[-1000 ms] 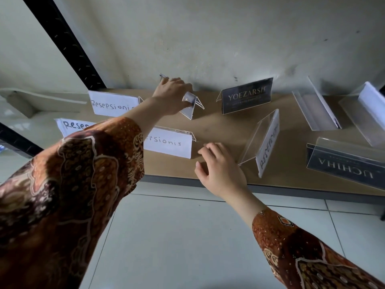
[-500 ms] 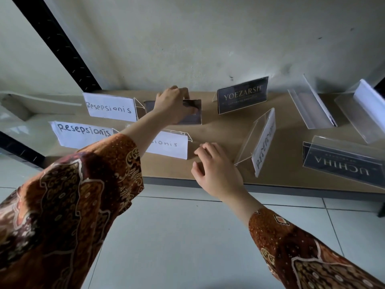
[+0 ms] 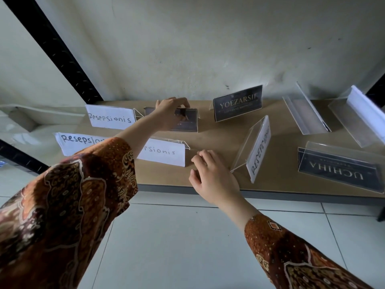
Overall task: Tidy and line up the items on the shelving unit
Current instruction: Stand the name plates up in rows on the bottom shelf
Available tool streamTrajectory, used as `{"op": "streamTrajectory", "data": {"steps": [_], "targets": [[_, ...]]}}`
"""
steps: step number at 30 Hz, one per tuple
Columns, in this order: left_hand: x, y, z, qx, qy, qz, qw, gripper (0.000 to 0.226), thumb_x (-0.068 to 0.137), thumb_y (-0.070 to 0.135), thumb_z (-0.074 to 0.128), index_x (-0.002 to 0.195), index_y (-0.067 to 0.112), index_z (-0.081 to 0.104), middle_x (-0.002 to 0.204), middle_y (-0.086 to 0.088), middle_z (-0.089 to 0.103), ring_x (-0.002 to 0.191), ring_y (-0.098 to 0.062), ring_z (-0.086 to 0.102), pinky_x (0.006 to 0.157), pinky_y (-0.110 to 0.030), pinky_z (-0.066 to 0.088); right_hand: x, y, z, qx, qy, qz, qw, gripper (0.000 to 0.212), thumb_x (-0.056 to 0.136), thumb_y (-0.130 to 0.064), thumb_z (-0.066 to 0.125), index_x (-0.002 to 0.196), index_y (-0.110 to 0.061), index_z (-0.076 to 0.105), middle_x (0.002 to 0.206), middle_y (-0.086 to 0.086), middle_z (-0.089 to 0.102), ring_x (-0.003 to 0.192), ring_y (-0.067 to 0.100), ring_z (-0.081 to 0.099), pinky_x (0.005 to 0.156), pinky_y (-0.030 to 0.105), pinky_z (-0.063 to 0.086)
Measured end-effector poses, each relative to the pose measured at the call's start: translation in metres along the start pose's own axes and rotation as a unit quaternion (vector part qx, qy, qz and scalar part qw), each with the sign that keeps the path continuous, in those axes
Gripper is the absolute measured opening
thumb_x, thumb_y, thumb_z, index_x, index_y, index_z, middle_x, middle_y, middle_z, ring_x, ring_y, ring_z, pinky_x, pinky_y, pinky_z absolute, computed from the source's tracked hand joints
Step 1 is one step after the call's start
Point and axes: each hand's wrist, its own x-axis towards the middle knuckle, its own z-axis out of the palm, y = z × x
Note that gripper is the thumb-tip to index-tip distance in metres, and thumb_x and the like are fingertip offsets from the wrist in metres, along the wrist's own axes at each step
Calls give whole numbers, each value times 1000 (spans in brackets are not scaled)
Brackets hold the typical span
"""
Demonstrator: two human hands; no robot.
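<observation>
Acrylic name signs stand on a low wooden shelf (image 3: 210, 140). My left hand (image 3: 169, 110) grips the top of a dark sign (image 3: 190, 122) in the back row, between a white "Resepsionis" sign (image 3: 110, 117) and the dark "YOEZARSIF" sign (image 3: 238, 103). Two more white "Resepsionis" signs (image 3: 162, 152) (image 3: 71, 140) stand in the front row. My right hand (image 3: 212, 176) hovers over the shelf's front edge, fingers apart, holding nothing. Just right of it a white sign (image 3: 259, 149) stands turned sideways.
A dark "UCHIHA" sign (image 3: 341, 170) lies reversed at the front right. Behind it are two clear holders (image 3: 306, 113) (image 3: 358, 115), the right one with a white insert. A black slotted upright (image 3: 54, 49) rises at the left. Wall behind, tiled floor (image 3: 177, 247) below.
My left hand has turned the dark sign from end-on to facing front and set it down in the back row. The right hand has barely moved.
</observation>
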Motion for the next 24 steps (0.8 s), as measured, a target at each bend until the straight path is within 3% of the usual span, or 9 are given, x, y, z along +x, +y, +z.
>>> {"op": "streamTrajectory", "data": {"steps": [3,7,9,11,14,17,19,21,24], "targets": [[-1,-3,-3,2,6,17,1000,36,88,15,61,123,21,56,120,-10,58,113,-28,52,99,-38,33,0,1,-1,3,-1,-1,1000,23,84,-24,45,88,-7,61,91,9,59,90,29,55,83,40,49],[-29,-2,-14,-20,63,44,997,48,88,39,62,132,24,50,128,-8,54,118,-29,50,106,-42,31,0,1,-1,-6,-7,-2,1000,25,85,-24,45,91,-7,61,93,9,59,91,29,55,84,40,49],[-53,-2,-20,-30,45,72,996,56,85,57,56,130,25,53,126,-5,57,114,-28,54,100,-40,38,-1,2,-1,-11,-6,0,1000,25,84,-24,45,91,-7,62,93,9,59,91,29,56,84,41,49],[-79,-7,-21,9,-10,85,996,61,83,64,55,131,27,53,134,-1,54,123,-25,49,103,-39,35,-1,2,-2,-18,-6,-3,1000,25,84,-23,45,91,-6,62,92,10,60,89,30,57,81,41,49],[-104,-17,-11,53,-53,84,994,58,80,61,59,129,30,55,138,5,52,132,-19,41,110,-38,26,1,-4,-7,-52,-17,-17,998,18,81,-16,48,88,-5,61,88,12,62,84,31,59,78,39,51],[-112,-16,-2,56,-17,69,996,47,86,44,65,128,24,56,134,3,57,128,-20,46,107,-36,28,-1,-14,-20,-60,-34,-43,997,13,74,-10,63,87,-7,62,87,11,61,78,31,60,86,40,49],[-112,-12,1,61,7,52,997,45,87,41,65,127,23,57,133,2,58,126,-22,48,104,-36,30,-7,-16,-38,-22,-28,-74,997,14,78,-11,59,92,-8,62,93,9,59,82,30,57,84,39,47],[-110,-9,3,73,7,42,996,45,86,43,64,126,24,57,133,2,59,126,-23,49,103,-37,31,-17,-12,-63,30,6,-82,996,15,85,-10,51,95,-9,62,96,6,57,85,28,54,75,38,47],[-108,2,7,97,11,48,994,46,87,48,60,128,28,55,138,3,54,130,-22,45,108,-40,23,-38,16,-93,87,117,-45,988,16,89,-9,50,96,-7,64,91,6,57,83,24,55,72,34,45]]}}
